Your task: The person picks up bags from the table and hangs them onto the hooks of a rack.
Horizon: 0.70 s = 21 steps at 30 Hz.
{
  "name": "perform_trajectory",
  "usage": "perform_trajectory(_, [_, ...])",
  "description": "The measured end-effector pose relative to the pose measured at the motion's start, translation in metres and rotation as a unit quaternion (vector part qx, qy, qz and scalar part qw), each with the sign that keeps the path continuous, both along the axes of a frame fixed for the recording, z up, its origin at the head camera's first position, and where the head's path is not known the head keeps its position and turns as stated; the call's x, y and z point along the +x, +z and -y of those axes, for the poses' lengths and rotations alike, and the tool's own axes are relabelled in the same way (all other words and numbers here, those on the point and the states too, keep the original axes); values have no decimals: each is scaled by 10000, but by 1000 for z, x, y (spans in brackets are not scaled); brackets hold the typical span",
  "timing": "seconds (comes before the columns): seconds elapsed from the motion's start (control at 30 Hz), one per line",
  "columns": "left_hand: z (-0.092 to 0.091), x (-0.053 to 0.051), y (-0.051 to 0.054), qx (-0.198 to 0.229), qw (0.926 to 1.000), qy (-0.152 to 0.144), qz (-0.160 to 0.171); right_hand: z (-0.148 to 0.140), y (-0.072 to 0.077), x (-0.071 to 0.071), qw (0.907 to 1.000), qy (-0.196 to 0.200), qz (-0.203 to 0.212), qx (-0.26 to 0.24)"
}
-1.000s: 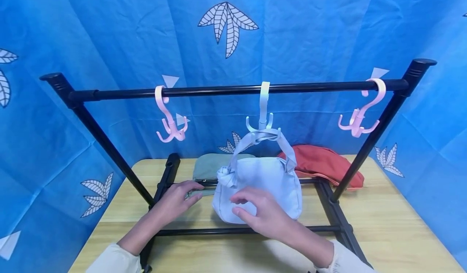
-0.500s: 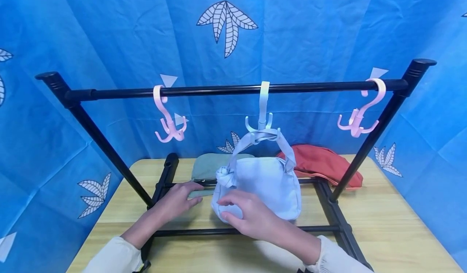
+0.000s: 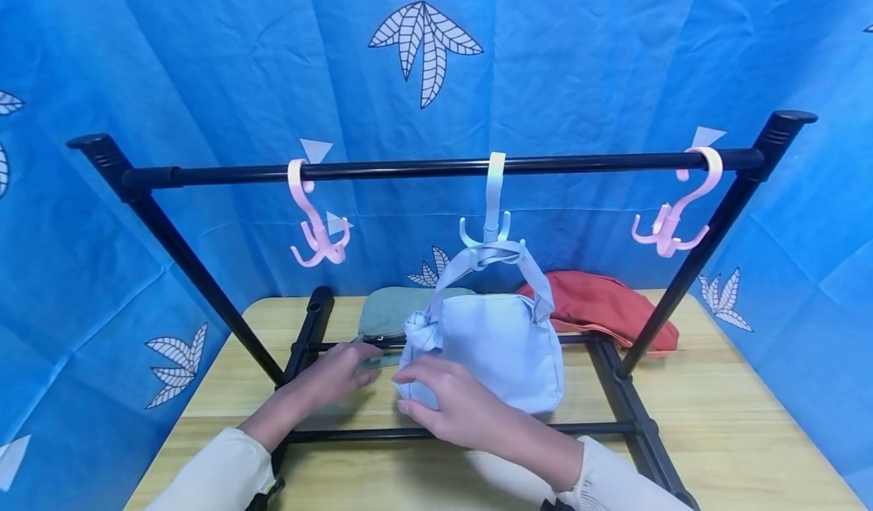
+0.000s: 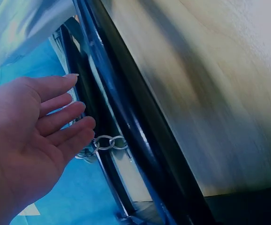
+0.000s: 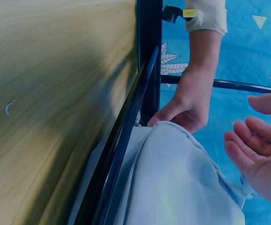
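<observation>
A light blue handbag (image 3: 501, 352) hangs by its strap from a light blue four-prong hook (image 3: 492, 208) at the middle of the black rail. My right hand (image 3: 453, 405) hovers in front of the bag's lower left part, fingers loosely bent and holding nothing. My left hand (image 3: 334, 378) is left of the bag, fingers relaxed, beside a green pouch (image 3: 392, 310) lying on the table. In the left wrist view, a metal chain (image 4: 109, 142) lies near the fingertips of the left hand (image 4: 41, 122). Part of the green pouch is hidden behind the blue bag.
Two pink hooks, a left one (image 3: 318, 227) and a right one (image 3: 675, 208), hang on the rail (image 3: 402, 170). A red bag (image 3: 600, 306) lies at the back right of the wooden table (image 3: 736, 420). The rack's lower front bar (image 3: 368, 435) crosses near both hands.
My right hand has moved left across the front of the light blue handbag. The left hand has shifted only slightly. The handbag stays hanging in place.
</observation>
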State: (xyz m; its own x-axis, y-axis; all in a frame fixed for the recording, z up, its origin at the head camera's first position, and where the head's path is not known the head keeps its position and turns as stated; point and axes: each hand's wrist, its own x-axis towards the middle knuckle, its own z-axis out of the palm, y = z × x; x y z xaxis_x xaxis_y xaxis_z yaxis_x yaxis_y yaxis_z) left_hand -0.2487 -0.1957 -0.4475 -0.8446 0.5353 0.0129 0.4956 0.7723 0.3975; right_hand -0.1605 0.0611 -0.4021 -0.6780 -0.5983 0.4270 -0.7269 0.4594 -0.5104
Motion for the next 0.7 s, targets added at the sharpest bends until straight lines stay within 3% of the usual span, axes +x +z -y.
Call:
perform_trajectory(0.13, [1,-3,-5,-48,9999,-98,1,4,-1,-2,10000,-10,-11,56])
perform_trajectory(0.4, [1,-4,-12,-193,9995,-211,-117,10,2,-5,9989,-79,341,299])
perform_trajectory(0.7, [3,-7,-19,-295,9989,-302,-181,16,0,-8,9974,-136,346,613])
